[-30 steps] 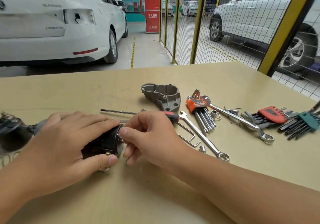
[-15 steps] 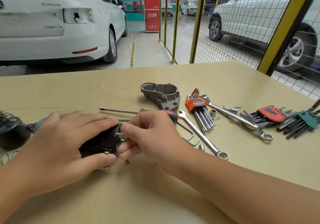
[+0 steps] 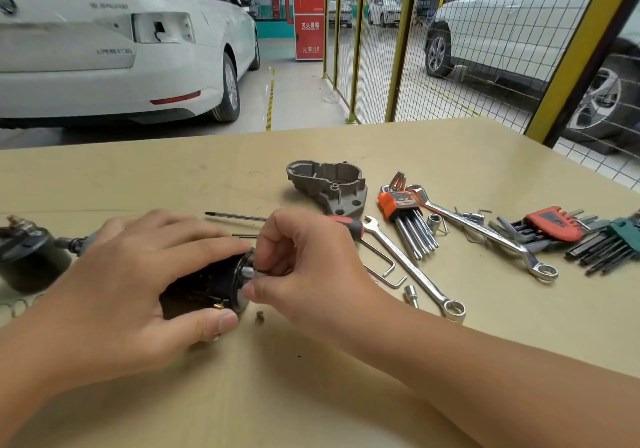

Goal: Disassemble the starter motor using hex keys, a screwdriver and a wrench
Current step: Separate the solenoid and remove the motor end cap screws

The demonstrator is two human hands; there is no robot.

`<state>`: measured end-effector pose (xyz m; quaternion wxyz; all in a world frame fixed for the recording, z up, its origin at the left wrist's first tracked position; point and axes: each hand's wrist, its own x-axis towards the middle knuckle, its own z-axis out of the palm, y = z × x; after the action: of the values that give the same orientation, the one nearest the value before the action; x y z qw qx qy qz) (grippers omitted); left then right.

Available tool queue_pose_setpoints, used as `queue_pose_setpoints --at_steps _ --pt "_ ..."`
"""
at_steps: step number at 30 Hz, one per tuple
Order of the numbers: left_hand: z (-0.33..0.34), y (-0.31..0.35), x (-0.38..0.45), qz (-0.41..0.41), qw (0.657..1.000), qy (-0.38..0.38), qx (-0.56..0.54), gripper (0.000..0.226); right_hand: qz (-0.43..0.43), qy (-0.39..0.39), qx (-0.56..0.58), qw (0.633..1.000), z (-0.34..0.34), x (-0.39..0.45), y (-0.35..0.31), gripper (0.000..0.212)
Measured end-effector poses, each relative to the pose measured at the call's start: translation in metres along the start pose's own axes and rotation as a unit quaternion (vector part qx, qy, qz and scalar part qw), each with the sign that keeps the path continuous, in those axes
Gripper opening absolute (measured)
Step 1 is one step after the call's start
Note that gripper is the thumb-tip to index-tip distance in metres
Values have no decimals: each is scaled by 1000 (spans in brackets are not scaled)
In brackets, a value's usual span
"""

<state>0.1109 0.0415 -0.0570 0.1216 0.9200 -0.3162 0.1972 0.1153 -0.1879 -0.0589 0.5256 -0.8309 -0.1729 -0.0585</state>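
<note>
**Head view: both hands on the motor body**

Head view, lower left of centre: black motor body (image 3: 204,286) lying on its side on the table (image 3: 450,156), wrapped by the left hand (image 3: 138,284), fingers over the top, thumb underneath. Right hand (image 3: 311,267) at the body's right end, fingertips pinched around a small silver shaft (image 3: 250,272) sticking out there. Small screw (image 3: 259,316) loose on the table just below that end. Behind the hands, a screwdriver (image 3: 242,218) partly hidden. Centre: grey cast housing (image 3: 327,186), detached. Right of it, orange hex key set (image 3: 407,219), two wrenches (image 3: 412,267) (image 3: 485,232), red hex key set (image 3: 550,224), green hex key set (image 3: 613,245). Far left edge, another dark motor part (image 3: 24,253).
</note>
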Motion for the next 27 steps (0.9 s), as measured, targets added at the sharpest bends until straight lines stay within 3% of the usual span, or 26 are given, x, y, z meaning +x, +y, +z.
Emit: queue_pose_setpoints --at_steps 9,14,16,21,27 --pt "8 46 10 -23 999 38 26 33 12 -28 -17 999 -10 0 -4 34" --pt "8 49 13 -36 996 52 61 21 131 -78 181 972 -15 3 -2 17" --pt "9 50 14 -38 995 47 80 19 149 -86 236 956 -16 3 -1 16" --pt "9 52 13 -51 993 45 98 22 173 -119 237 949 -11 1 -3 7" --pt "0 43 14 -72 997 20 -3 29 119 -88 203 968 -4 -1 -4 5"
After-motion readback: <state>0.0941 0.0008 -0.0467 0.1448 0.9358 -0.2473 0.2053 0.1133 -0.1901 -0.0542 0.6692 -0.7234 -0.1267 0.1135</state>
